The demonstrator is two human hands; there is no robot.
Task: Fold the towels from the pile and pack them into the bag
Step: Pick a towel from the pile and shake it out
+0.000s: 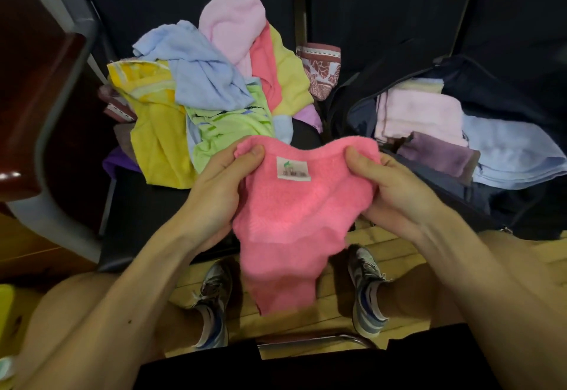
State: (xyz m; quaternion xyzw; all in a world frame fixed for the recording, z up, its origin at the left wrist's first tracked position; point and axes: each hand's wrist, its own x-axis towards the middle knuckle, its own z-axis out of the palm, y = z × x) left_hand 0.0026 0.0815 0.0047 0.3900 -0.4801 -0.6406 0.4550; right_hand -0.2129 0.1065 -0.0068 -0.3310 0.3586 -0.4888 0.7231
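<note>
Grips towel (294,205) by top corners with left hand (221,184) and right hand (389,184), left of bag (491,76); risks crooked fold from sagging middle.

Both hands, left hand (214,193) and right hand (395,187), pinch a pink towel (294,214) near the pile (208,88); the bag (460,131) lies right.

Dim indoor light — soft blur, wide-angle bending at edges.
</note>
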